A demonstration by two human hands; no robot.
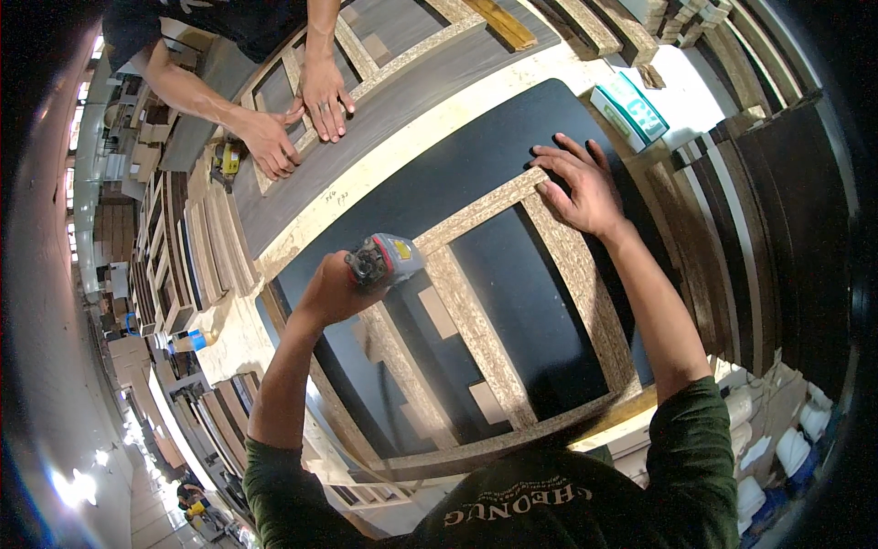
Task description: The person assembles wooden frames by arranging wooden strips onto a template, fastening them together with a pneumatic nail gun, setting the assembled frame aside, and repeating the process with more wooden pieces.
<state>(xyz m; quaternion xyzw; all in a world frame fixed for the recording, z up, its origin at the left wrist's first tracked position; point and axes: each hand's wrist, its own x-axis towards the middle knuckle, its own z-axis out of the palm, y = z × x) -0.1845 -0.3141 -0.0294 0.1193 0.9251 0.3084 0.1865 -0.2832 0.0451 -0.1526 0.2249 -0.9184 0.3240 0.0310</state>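
Note:
My left hand (327, 291) is wrapped round a grey and red nail gun (395, 260). Its front end is over the far rail of a chipboard frame (477, 334), but whether it touches the wood is hidden. The frame lies on a dark, round-cornered panel (540, 119), and several small chipboard pieces (437, 313) sit beside its crossbars. At the frame's far right corner, my right hand (585, 188) rests with fingers spread, the thumb side against the wood.
Across the bench, another person's hands (302, 119) press on a second frame (366, 50) over a grey panel. A green and white box (631, 110) stands at the far right. Stacked boards (732, 238) line the right side; a yellow tool (227, 157) lies far left.

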